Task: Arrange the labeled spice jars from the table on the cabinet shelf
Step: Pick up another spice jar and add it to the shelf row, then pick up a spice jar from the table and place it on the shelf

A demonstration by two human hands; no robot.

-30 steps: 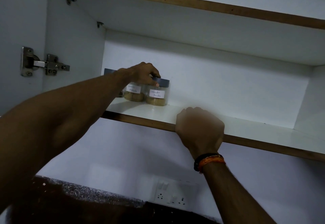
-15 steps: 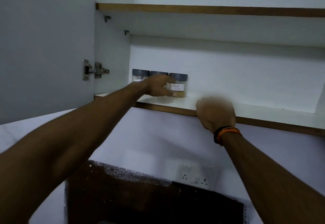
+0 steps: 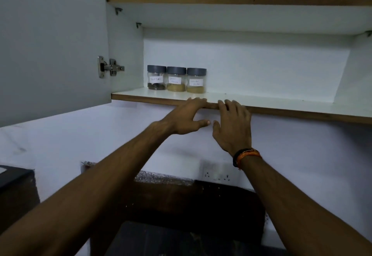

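Three spice jars [image 3: 176,79] stand upright in a row on the shelf [image 3: 261,102] near its left wall — labels outward. Left hand [image 3: 186,116] and right hand [image 3: 233,124], fingers loose, hold nothing — fingertips at the shelf's brown front edge.

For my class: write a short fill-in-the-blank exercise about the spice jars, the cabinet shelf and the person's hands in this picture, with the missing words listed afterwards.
1. The number of spice jars standing on the cabinet shelf is ____.
2. All the jars have lids coloured ____.
3. The jar with the darkest contents is the one farthest ____.
4. The wristband is worn on the ____ hand; the left hand is bare.

Missing words: three; grey; left; right
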